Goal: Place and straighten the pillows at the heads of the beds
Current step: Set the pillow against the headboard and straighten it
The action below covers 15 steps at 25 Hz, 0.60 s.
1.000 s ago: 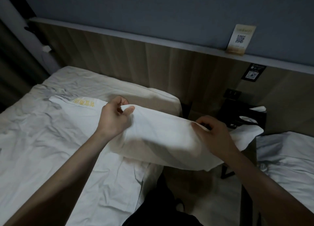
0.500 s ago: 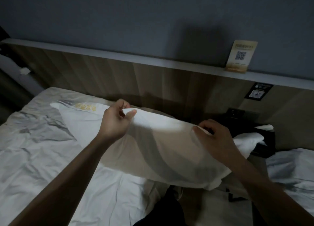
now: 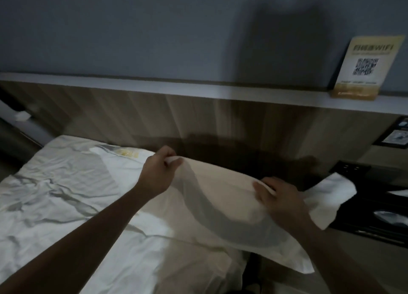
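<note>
Dim bedroom, wood-panelled headboard wall (image 3: 220,121) behind a bed with rumpled white sheets (image 3: 55,205).

Both hands hold a soft white pillow (image 3: 220,205) by its upper edge, above the bed's head end. At the pillow's 10 o'clock, the left hand (image 3: 156,174) pinches a fold of the casing between thumb and curled fingers (image 3: 170,155). At 2 o'clock, the right hand (image 3: 280,198) grips the edge, fingers closed over the fabric; motion blur makes its exact hold hard to read. A tan WIFI card (image 3: 364,68) stands on the ledge at 1 o'clock.
</note>
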Tool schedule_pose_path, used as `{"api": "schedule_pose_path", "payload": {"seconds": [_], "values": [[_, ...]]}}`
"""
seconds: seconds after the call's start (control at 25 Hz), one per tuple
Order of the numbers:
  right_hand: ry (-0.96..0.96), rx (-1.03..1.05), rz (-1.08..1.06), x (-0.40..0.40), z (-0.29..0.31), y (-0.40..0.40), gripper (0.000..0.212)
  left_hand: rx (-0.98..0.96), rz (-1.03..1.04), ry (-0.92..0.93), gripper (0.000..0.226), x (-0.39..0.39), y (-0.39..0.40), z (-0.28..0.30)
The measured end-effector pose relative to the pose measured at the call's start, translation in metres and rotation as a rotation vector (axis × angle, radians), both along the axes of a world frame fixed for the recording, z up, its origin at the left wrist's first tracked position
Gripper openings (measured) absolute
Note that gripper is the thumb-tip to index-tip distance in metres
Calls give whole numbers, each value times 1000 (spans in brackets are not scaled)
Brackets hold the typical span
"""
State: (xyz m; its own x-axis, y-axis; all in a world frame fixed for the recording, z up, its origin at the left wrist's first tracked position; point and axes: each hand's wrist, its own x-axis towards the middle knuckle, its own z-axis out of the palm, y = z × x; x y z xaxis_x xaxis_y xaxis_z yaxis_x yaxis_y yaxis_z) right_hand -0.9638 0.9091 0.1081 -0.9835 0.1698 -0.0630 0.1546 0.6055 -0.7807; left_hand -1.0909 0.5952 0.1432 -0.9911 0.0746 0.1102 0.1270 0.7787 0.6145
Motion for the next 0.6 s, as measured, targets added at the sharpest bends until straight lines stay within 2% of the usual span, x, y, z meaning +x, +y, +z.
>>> {"api": "schedule_pose_path", "payload": {"seconds": [0.12, 0.24, 0.4, 0.6], "values": [[109, 142, -39, -27, -32, 8, 19, -83, -52, 15, 27, -37, 6, -23], [243, 376, -86, -50, -70, 14, 24, -150, -98, 90, 28, -63, 1, -68], [192, 541, -156, -79, -114, 6, 48, -30, -173, 206, 25, -98, 3, -128], [192, 591, -304, -90, -129, -18, 47, 47, -310, 363, 16, -114, -10, -165]]}}
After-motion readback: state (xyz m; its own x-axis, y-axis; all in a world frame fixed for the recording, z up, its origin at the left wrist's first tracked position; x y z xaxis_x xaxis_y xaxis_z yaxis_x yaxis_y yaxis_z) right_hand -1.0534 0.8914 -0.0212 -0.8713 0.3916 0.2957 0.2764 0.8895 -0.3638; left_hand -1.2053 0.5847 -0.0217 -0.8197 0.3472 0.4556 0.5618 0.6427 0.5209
